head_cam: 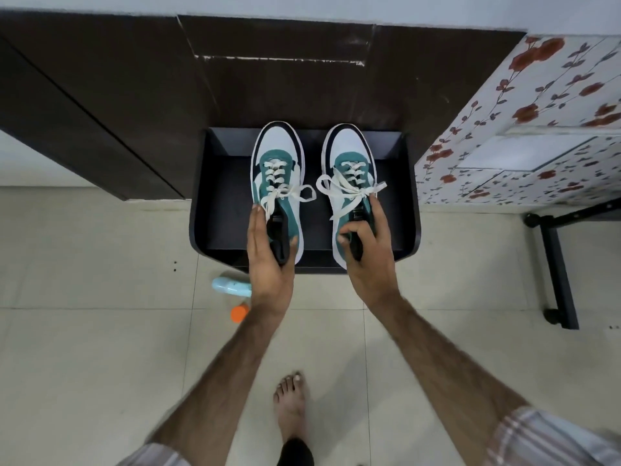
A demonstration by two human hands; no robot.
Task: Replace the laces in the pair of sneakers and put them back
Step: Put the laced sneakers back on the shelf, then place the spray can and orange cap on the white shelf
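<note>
My left hand (268, 260) grips the heel end of the left sneaker (278, 183), thumb hooked into the collar, fingers straight along the outer side. My right hand (368, 250) grips the right sneaker (349, 190) the same way, fingers curled into the opening, thumb along the outer side. Holding by the heels keeps the tied white laces (289, 191) clear and lets me steer both toes forward. Both sneakers sit mid-frame over the black shoe rack (411, 196), toes toward the dark cabinet (134, 95) at top; can't tell if the soles touch the shelf. Both look fully laced with bows, so I judge this is the put-back step. Lower left of the rack, a pale blue bottle (232, 285) with an orange cap (240, 313) lies on the tiled floor (84, 331). Floral-covered table (537, 112) upper right. My bare foot (290, 405) bottom centre.
</note>
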